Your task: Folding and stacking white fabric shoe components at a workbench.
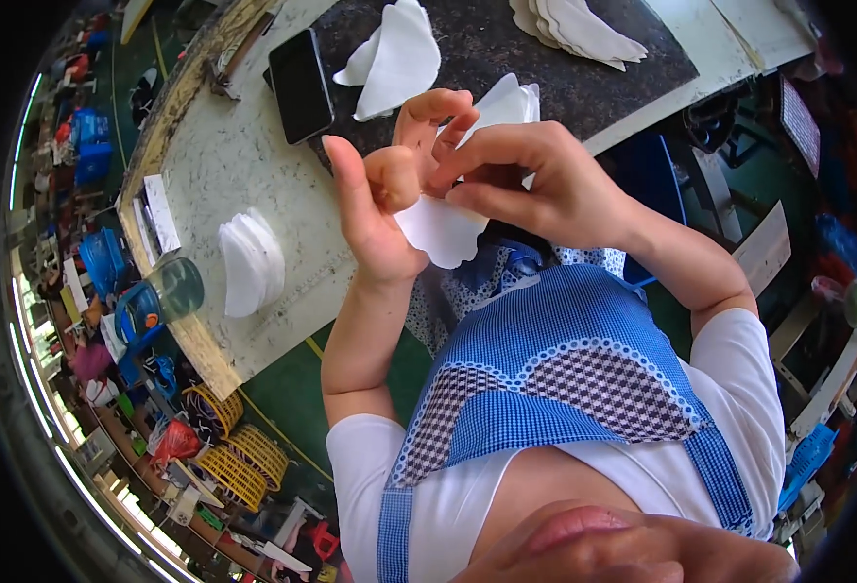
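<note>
Closest to us we see our blue checked apron (584, 389) over a white shirt (739, 369). Our two arms go up from it to the middle of the view.

Our left hand (375, 209) is at about ten o'clock from the middle. Its long finger points straight up, and its thumb and one finger press on a white fabric piece (443, 231). Our right hand (535, 180) is just beside it, at about one o'clock from the middle. Its fingers curl over and pinch the top of the same white fabric piece. The two hands touch each other. The white fabric piece hangs between them, with its round edge down at six o'clock from the hands. It is up in the air, in front of the table's edge.

Behind the hands we see the speckled table (224, 155). On it, at nine o'clock from our left hand, lies a stack of white pieces (251, 262). Near that, closer to the table's edge, stands a clear jar (178, 287). At eleven o'clock from the hands lies a black phone (300, 85), flat on the table. Just beside the phone, at twelve o'clock, more white pieces (394, 60) lie on a dark mat (506, 49). At the far top, at one o'clock, another pile of white pieces (579, 29) lies on the same mat.

Down on the floor, at seven o'clock, we see yellow baskets (239, 457).
</note>
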### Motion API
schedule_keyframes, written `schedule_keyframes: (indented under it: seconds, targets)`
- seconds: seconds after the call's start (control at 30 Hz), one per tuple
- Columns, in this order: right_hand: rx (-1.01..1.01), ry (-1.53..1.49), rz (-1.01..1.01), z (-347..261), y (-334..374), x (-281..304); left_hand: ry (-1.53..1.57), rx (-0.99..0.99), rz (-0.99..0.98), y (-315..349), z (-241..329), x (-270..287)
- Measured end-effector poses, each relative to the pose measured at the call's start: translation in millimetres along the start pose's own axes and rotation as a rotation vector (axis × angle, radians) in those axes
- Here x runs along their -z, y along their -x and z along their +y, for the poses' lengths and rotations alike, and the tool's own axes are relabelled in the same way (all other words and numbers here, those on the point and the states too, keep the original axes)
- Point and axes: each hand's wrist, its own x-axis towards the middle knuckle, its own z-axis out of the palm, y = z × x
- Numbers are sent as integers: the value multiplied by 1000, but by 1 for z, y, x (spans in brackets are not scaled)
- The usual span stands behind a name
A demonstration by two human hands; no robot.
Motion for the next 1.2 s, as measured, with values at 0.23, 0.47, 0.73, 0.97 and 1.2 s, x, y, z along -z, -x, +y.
schedule_keyframes:
  seconds: [0.23,0.47,0.73,0.97,1.2]
  targets:
    - [-53,54,-105,1,-14,-11,-208,-96,128,4,0,-2]
    - [-97,-36,27,-1,-11,-24,-85,-140,237,0,-1,-5]
    - [-184,-518,92,16,-5,-32,239,-233,199,1,-2,9]
    - [-323,-1137,114,29,1,-18,544,-233,182,3,6,17]
    - [-351,-796,212,39,42,22,607,-233,94,7,21,28]
